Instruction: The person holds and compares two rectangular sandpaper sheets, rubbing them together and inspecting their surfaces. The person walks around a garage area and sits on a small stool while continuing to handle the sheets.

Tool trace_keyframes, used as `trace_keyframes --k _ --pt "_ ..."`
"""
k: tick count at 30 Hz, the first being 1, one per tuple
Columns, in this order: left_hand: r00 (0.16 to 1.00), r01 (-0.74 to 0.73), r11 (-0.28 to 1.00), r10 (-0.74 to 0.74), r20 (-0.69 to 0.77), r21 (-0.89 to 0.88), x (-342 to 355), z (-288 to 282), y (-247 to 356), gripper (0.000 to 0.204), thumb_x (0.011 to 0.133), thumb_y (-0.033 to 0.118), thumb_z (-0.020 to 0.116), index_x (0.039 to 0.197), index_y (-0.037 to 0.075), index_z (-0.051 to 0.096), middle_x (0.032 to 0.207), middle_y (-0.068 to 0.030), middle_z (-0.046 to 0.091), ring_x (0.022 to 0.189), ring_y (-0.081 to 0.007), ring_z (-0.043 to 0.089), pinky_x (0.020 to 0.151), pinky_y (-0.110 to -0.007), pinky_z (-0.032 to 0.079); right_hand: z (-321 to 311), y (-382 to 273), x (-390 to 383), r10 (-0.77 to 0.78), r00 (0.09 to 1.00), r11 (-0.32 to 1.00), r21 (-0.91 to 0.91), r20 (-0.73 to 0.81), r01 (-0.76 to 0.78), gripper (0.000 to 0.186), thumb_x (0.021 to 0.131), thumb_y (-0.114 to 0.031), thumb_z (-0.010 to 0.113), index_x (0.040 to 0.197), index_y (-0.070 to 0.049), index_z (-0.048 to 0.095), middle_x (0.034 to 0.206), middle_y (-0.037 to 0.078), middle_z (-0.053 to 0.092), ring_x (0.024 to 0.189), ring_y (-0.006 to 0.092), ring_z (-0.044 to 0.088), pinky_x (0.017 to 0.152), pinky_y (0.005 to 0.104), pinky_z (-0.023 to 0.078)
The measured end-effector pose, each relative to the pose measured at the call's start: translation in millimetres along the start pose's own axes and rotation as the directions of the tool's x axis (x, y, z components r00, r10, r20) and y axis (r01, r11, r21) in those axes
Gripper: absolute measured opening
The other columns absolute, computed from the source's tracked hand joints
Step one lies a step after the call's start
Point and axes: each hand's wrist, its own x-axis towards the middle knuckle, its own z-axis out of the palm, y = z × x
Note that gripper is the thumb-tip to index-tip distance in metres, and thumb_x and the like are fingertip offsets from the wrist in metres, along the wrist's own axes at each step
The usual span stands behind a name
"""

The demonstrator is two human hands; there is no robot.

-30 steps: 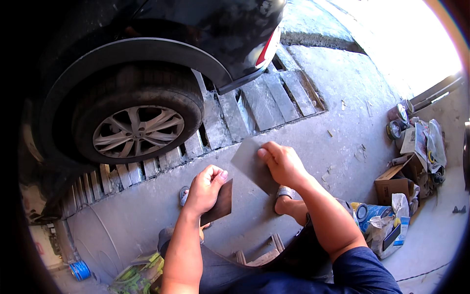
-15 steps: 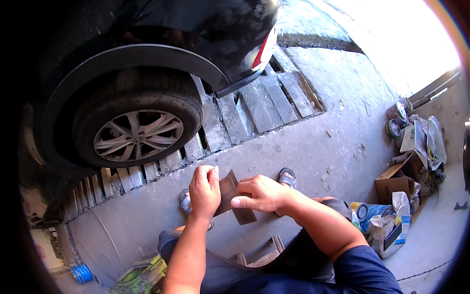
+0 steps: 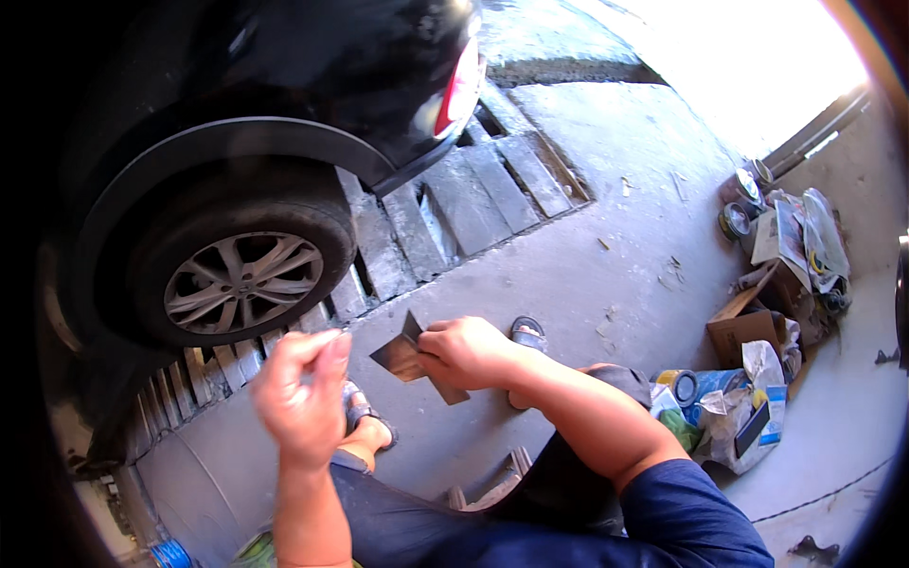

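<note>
Concrete garage floor, dark car's wheel (image 3: 241, 281) at upper left. Right hand (image 3: 469, 352) at frame centre pinches a folded brown sandpaper sheet (image 3: 405, 358); left hand (image 3: 301, 398), blurred, fingers loosely curled, holds nothing visible. I'd crease it firmly before tearing.

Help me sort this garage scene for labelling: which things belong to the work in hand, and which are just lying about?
In hand:
- brown sheet, folded, gripped by the right hand
- left hand, raised beside it, blurred, apparently empty

Lying about:
- car wheel
- floor grating
- cardboard box
- tins by the wall
- bags by the right knee
- blue coil
</note>
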Motion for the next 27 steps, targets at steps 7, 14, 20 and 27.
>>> trace_keyframes --k 7,14,20,27 --pt "0.977 -0.109 0.931 0.165 0.137 -0.348 12.3 7.1 147.4 0.030 0.088 0.018 0.063 0.104 -0.001 0.046 0.082 -0.0096 0.056 0.067 -0.0164 0.057 0.065 -0.028 0.052 0.5 0.9 -5.0 -0.044 0.999 0.997 -0.070 0.007 0.044 0.021 0.083 -0.024 0.057 0.076 -0.005 0.061 0.078 0.011 0.063 0.073 0.0312 0.064 0.069 0.0404 0.052" --pt "0.898 0.051 0.893 0.156 0.411 -0.448 4.5 0.7 180.7 0.038 0.086 0.028 0.068 0.103 0.003 0.045 0.087 -0.0110 0.056 0.068 -0.0193 0.062 0.065 -0.028 0.054 -3.1 0.8 -10.2 -0.034 0.999 0.994 -0.105 0.039 0.038 0.022 0.083 -0.024 0.056 0.076 -0.003 0.061 0.080 0.014 0.064 0.075 0.0327 0.064 0.068 0.0420 0.051" --pt "0.861 0.085 0.905 0.143 0.489 -0.416 -6.6 10.1 180.6 0.038 0.085 0.027 0.068 0.102 0.003 0.046 0.087 -0.0111 0.057 0.068 -0.0193 0.062 0.065 -0.028 0.054 1.8 9.9 -14.3 -0.062 0.998 0.991 -0.119 -0.029 0.058 0.020 0.082 -0.023 0.058 0.073 -0.006 0.060 0.074 0.011 0.061 0.069 0.0321 0.063 0.064 0.0414 0.051" --pt "0.837 0.116 0.921 0.111 0.536 -0.371 -22.6 4.6 172.8 0.037 0.085 0.027 0.068 0.102 0.003 0.047 0.087 -0.0112 0.057 0.068 -0.0194 0.062 0.065 -0.028 0.054 4.1 6.5 -14.8 -0.087 0.995 0.986 -0.145 -0.040 0.081 0.020 0.082 -0.023 0.057 0.077 -0.005 0.061 0.075 0.011 0.062 0.071 0.0319 0.063 0.067 0.0407 0.052"
